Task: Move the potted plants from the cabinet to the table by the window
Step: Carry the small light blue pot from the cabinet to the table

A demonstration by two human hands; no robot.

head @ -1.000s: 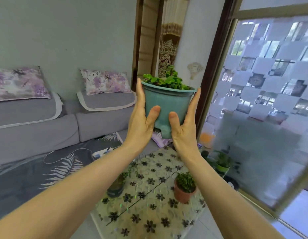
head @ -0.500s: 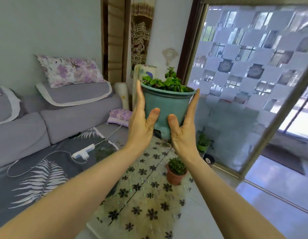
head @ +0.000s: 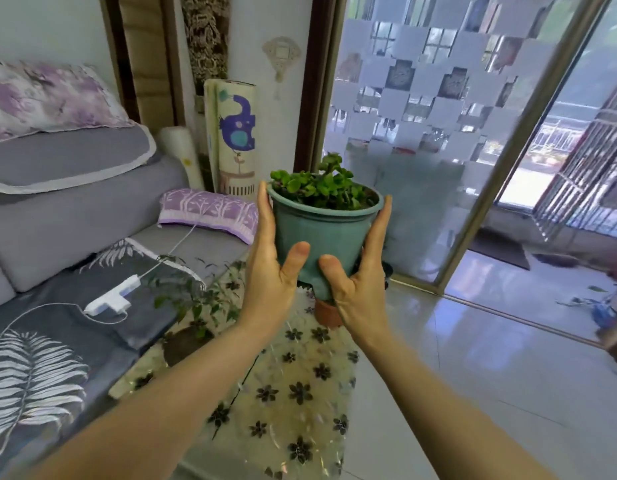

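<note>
Clasping the upright teal pot [head: 321, 237] between left hand [head: 270, 271] and right hand [head: 357, 282], I held it above the table [head: 283, 393] at lower centre.

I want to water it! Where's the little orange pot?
The orange pot stands on the flowered table, mid-view, mostly hidden behind the teal pot and right hand.

Your left hand [head: 270, 271] and right hand [head: 359, 282]: bare, no gloves, rings or watch visible. Your forearms: bare along whole visible length, no sleeves reaching into view. Your thumbnails short, unpainted. No markings seen.
</note>
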